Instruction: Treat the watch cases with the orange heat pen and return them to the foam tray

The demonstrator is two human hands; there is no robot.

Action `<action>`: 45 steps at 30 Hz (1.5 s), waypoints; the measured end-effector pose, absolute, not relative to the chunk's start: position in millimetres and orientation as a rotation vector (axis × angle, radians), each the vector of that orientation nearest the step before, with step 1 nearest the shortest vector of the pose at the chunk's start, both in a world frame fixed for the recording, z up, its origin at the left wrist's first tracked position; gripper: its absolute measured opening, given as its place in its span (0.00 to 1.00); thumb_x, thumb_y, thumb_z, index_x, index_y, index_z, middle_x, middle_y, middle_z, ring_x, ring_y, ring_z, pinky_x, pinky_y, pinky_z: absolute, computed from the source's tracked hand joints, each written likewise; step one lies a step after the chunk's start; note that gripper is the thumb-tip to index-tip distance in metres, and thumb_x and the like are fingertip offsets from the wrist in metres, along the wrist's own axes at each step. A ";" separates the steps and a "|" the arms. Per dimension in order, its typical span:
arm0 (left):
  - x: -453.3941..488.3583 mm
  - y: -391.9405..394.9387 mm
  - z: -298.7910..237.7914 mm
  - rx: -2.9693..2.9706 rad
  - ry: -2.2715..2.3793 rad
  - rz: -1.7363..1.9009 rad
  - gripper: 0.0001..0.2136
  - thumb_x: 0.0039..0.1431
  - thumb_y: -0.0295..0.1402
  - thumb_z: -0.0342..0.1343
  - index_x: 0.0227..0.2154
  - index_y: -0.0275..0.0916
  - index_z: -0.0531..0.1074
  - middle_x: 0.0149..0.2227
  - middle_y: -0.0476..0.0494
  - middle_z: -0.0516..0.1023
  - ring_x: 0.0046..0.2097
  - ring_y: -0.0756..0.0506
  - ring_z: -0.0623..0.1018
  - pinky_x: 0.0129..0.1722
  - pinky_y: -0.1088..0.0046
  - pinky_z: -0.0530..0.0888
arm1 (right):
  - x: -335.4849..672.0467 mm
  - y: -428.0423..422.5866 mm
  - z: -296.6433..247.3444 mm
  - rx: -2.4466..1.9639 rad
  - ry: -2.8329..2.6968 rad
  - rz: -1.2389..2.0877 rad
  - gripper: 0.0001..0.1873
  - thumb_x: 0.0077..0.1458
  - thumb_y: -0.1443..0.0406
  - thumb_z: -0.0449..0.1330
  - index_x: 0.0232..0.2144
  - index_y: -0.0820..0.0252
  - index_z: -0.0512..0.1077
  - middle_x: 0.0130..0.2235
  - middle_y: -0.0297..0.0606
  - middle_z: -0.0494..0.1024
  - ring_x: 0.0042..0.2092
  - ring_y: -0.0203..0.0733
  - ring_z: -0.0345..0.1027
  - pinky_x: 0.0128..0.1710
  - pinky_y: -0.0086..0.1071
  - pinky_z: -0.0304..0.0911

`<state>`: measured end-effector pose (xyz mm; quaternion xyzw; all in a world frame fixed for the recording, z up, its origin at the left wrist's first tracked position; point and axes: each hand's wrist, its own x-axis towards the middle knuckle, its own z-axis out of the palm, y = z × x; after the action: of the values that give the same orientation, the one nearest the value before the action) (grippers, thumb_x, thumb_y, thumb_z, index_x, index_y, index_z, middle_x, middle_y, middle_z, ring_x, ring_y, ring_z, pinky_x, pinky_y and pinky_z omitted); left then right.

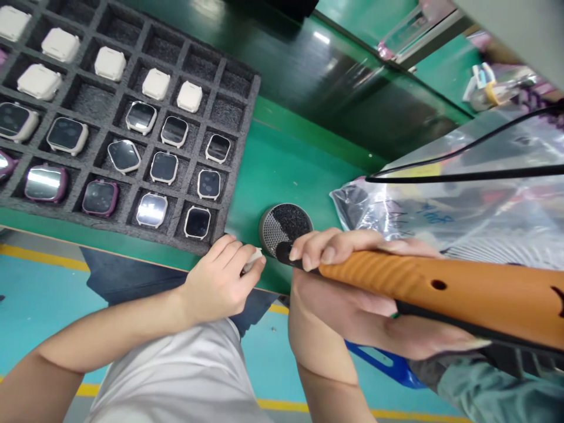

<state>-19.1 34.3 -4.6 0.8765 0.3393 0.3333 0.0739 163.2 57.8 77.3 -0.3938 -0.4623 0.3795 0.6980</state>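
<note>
Grey foam tray [232,170], left of the round dish, on the green bench [291,158]. Cells hold white cases [155,84], dark-screened watches [164,167] and purple-framed watches [100,197]; some cells bare.

Left hand [224,276]: left of the dish and a bit toward the wearer, at the tray's near right corner. Fingers curled closed, thumb and forefinger pinching a small white piece [255,255]. Piece mostly covered by fingers, so its type and long axis can't be told. It sits just left of the dish, on the wearer's side.

Round dish [272,230]: grey perforated face, part covered by fine black bits [294,220], too small to identify.

Right hand [343,305]: right of the dish, wrapped firmly round an orange tool [396,273], looks like a powered driver. Long axis runs from the dish's near edge off to the right; black nose [284,251] overlaps that edge in view, contact can't be told. Key relation: white piece lies left of the nose, near it but apart. Left hand has the piece; right hand controls the nose.

Farther right of the dish: clear plastic bag [484,217], black cable [440,179] across it. Teal sleeve [489,388] right of the dish, toward the wearer's side; owner unclear.
</note>
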 end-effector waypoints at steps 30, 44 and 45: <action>-15.2 35.2 -5.3 2.586 1.053 1.057 0.14 0.72 0.23 0.54 0.50 0.35 0.84 0.51 0.31 0.86 0.51 0.37 0.81 0.60 0.50 0.81 | 150.0 54.0 61.8 -0.822 -1.160 0.938 0.36 0.69 0.30 0.55 0.53 0.47 0.83 0.34 0.34 0.80 0.30 0.44 0.73 0.27 0.43 0.72; -20.9 34.9 -7.4 2.667 0.976 0.913 0.21 0.68 0.23 0.54 0.59 0.28 0.82 0.65 0.31 0.84 0.66 0.31 0.80 0.70 0.45 0.75 | 168.3 81.9 45.5 -0.766 -1.023 0.713 0.25 0.68 0.38 0.60 0.51 0.42 0.83 0.32 0.30 0.78 0.24 0.40 0.66 0.24 0.37 0.68; -21.1 34.8 -6.6 2.670 0.980 0.911 0.20 0.68 0.23 0.54 0.59 0.28 0.82 0.66 0.30 0.83 0.67 0.31 0.79 0.72 0.44 0.74 | 166.7 83.9 42.9 -0.766 -1.012 0.706 0.24 0.69 0.38 0.60 0.50 0.43 0.83 0.32 0.29 0.78 0.24 0.40 0.65 0.23 0.37 0.68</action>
<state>-21.1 34.8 -6.6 0.8914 0.3271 0.3041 0.0778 166.7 83.9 42.9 -0.3502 -0.4625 0.3229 0.7478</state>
